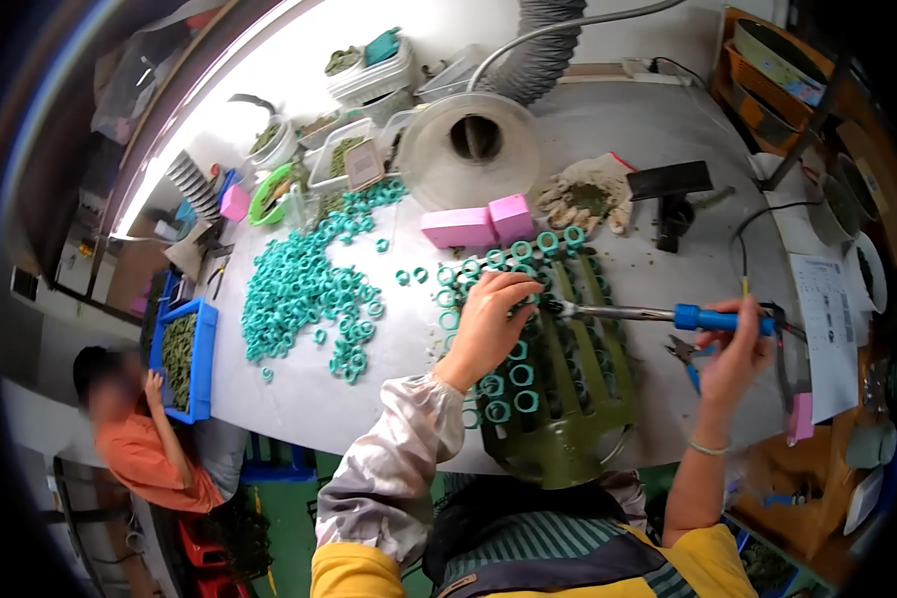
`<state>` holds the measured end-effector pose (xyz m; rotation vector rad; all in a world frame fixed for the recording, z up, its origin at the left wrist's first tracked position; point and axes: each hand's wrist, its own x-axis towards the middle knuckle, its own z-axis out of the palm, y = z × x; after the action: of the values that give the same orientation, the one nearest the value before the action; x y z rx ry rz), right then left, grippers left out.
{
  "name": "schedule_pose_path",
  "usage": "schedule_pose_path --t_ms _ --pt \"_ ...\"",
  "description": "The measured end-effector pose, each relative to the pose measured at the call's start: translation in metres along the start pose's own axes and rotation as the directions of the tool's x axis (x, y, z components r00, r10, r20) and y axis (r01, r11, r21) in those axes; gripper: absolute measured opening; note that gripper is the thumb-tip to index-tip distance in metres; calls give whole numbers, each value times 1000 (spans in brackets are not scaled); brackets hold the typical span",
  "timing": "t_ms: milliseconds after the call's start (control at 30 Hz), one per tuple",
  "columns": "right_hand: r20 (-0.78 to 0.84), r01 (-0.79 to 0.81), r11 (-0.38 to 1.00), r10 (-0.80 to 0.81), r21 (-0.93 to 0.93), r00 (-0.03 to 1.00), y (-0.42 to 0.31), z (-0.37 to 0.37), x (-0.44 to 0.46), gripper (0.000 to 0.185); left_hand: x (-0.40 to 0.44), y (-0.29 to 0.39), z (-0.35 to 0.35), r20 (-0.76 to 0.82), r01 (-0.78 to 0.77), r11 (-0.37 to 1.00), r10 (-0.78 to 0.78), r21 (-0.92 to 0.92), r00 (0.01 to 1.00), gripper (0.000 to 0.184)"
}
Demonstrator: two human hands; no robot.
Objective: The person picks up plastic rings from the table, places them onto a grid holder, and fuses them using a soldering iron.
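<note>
My right hand (736, 349) grips a soldering iron (703, 317) by its blue handle, shaft pointing left. The tip reaches close to the fingers of my left hand (493, 327). My left fingers are pinched together at the edge of an olive-green slotted frame (558, 439); what they hold, if anything, is hidden. Teal rings (523, 375) stand in rows beside and along this frame, some partly covered by my left hand. Blue-handled pliers (690, 361) lie just left of my right hand.
A heap of loose teal rings (309, 289) covers the left of the table. Pink blocks (458, 228), a suction hood (429, 149), a dirty glove (590, 194) and a black stand (672, 184) are behind. A person in orange (154, 453) sits left by a blue tray (205, 364).
</note>
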<state>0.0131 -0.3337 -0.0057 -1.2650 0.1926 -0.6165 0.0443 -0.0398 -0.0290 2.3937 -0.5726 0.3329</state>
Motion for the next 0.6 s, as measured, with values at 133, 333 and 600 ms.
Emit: schedule_pose_path --t_ms 133,333,600 --pt "-22 -23 999 24 38 999 -7 -2 1 35 0 -10 -26 -89 96 967 -120 -234 989 24" --pt "-14 -43 997 44 64 999 -11 -6 -1 34 -75 -140 -100 -334 617 647 -519 448 787 20" --pt "-8 -14 999 14 39 1000 -14 -6 -4 35 -107 -163 -108 13 566 787 -587 246 810 20"
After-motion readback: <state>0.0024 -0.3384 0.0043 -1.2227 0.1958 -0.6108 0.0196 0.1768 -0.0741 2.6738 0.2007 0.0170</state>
